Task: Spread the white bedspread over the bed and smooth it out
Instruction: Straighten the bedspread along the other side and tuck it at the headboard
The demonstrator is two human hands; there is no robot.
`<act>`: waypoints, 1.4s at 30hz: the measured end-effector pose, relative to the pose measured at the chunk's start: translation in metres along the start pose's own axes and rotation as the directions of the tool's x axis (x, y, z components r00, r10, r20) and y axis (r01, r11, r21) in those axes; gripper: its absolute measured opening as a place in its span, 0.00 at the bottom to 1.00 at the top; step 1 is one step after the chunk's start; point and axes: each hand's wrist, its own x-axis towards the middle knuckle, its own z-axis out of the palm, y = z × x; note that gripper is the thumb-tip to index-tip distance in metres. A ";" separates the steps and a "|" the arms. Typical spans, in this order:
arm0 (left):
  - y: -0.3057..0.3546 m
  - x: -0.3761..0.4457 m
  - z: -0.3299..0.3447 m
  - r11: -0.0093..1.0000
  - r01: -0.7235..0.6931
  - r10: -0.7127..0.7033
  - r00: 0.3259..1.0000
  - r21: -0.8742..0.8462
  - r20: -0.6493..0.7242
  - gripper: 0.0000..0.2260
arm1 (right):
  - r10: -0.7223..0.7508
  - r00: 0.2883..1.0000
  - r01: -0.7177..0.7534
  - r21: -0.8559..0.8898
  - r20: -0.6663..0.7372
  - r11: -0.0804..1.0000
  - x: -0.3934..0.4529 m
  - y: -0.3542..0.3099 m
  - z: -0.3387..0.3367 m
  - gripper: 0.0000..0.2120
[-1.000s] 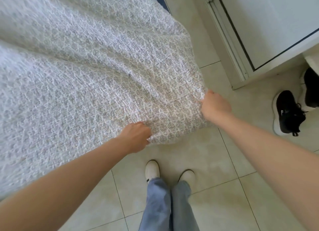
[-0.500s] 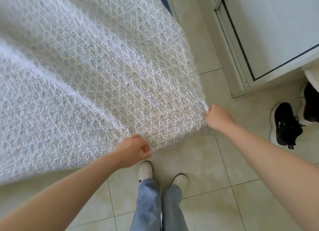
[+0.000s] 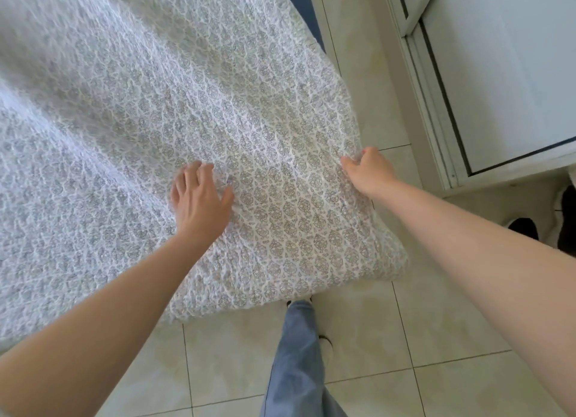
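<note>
bedspread (image 3: 193, 111) edge in right hand (image 3: 367, 172) grip

Single head-worn view looks steeply down, close over bedspread (image 3: 187, 120) and floor (image 3: 374, 338).

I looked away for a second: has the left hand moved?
Yes. The left hand has let go of the bedspread's hem and gone forward onto the cloth, lying flat, farther from the floor tiles.

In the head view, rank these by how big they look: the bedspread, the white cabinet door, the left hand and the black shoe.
1. bedspread
2. white cabinet door
3. left hand
4. black shoe, mostly hidden behind the right forearm, so its rank is unsure
</note>
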 end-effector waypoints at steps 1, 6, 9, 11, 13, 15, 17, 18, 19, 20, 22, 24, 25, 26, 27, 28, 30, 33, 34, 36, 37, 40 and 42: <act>0.000 0.009 0.002 0.999 0.005 -0.006 0.999 0.046 0.038 0.28 | -0.009 1.000 0.009 -0.006 -0.009 1.000 0.010 -0.007 -0.003 0.30; 0.005 0.040 0.013 0.997 0.056 -0.067 0.978 0.061 0.200 0.31 | -0.043 0.999 0.043 0.021 0.003 0.999 0.064 -0.040 -0.018 0.41; 0.009 0.044 0.025 0.993 0.067 -0.087 0.973 0.098 0.213 0.33 | -0.086 0.996 0.084 0.074 0.024 0.994 0.088 -0.063 -0.027 0.51; 0.009 0.043 0.031 0.989 0.078 -0.102 0.975 0.126 0.198 0.33 | -0.122 0.993 0.122 0.039 0.005 0.992 0.096 -0.077 -0.032 0.50; 0.009 0.043 0.034 0.988 0.095 -0.117 0.974 0.123 0.192 0.33 | -0.160 0.987 0.160 -0.004 -0.015 0.987 0.102 -0.090 -0.034 0.42; 0.010 0.043 0.034 0.988 0.100 -0.120 0.975 0.116 0.185 0.33 | -0.198 0.980 0.198 0.024 0.009 0.980 0.105 -0.104 -0.037 0.33; 0.011 0.043 0.035 0.988 0.100 -0.120 0.976 0.117 0.181 0.33 | -0.203 0.976 0.196 0.085 0.078 0.977 0.111 -0.117 -0.042 0.38; 0.011 0.043 0.035 0.987 0.105 -0.127 0.975 0.126 0.182 0.33 | -0.180 0.976 0.163 0.134 0.125 0.977 0.114 -0.125 -0.044 0.43; 0.012 0.044 0.036 0.985 0.112 -0.134 0.975 0.133 0.178 0.33 | -0.147 0.975 0.113 0.201 0.166 0.973 0.118 -0.134 -0.046 0.46; 0.013 0.044 0.037 0.984 0.117 -0.140 0.975 0.133 0.174 0.33 | -0.112 0.972 0.052 0.276 0.206 0.960 0.122 -0.142 -0.047 0.46; 0.015 0.045 0.037 0.985 0.129 -0.148 0.974 0.117 0.169 0.33 | -0.070 0.960 -0.035 0.367 0.270 0.930 0.129 -0.156 -0.047 0.36; 0.017 0.046 0.037 0.983 0.154 -0.169 0.971 0.098 0.166 0.33 | -0.049 0.959 -0.068 0.395 0.278 0.916 0.137 -0.162 -0.047 0.15; 0.020 0.046 0.036 0.981 0.179 -0.189 0.968 0.074 0.167 0.33 | -0.037 0.963 -0.085 0.429 0.267 0.899 0.138 -0.162 -0.049 0.10; 0.023 0.045 0.036 0.981 0.189 -0.194 0.968 0.048 0.158 0.33 | -0.028 0.966 -0.099 0.471 0.256 0.876 0.139 -0.159 -0.053 0.09; 0.028 0.046 0.035 0.982 0.187 -0.190 0.972 0.031 0.136 0.33 | -0.020 0.973 -0.100 0.498 0.229 0.861 0.146 -0.155 -0.059 0.08; 0.035 0.048 0.036 0.985 0.172 -0.173 0.978 0.020 0.118 0.33 | -0.012 0.981 -0.090 0.510 0.192 0.855 0.152 -0.148 -0.066 0.08; 0.055 0.054 0.037 0.989 0.147 -0.143 0.982 -0.022 0.120 0.32 | 0.022 0.995 -0.070 0.508 0.099 0.859 0.163 -0.131 -0.081 0.07; 0.083 0.068 0.041 0.969 0.234 -0.223 0.967 -0.080 0.124 0.31 | 0.025 0.997 -0.051 0.406 0.068 0.913 0.177 -0.114 -0.091 0.06; 0.089 0.071 0.043 0.957 0.272 -0.260 0.958 -0.103 0.118 0.30 | 0.014 0.995 -0.046 0.348 0.095 0.936 0.180 -0.114 -0.093 0.07; 0.092 0.072 0.044 0.951 0.295 -0.286 0.953 -0.093 0.105 0.30 | -0.001 0.977 -0.072 0.338 0.211 0.938 0.185 -0.121 -0.098 0.06; 0.091 0.071 0.044 0.954 0.291 -0.281 0.953 -0.077 0.111 0.30 | -0.017 0.961 -0.093 0.379 0.278 0.921 0.185 -0.131 -0.102 0.05; 0.090 0.072 0.043 0.950 0.306 -0.295 0.945 -0.065 0.141 0.30 | -0.080 0.872 -0.185 0.476 0.483 0.860 0.198 -0.150 -0.100 0.39; 0.094 0.073 0.044 0.947 0.317 -0.306 0.939 -0.052 0.156 0.31 | -0.197 0.838 -0.122 0.526 0.509 0.842 0.209 -0.154 -0.094 0.53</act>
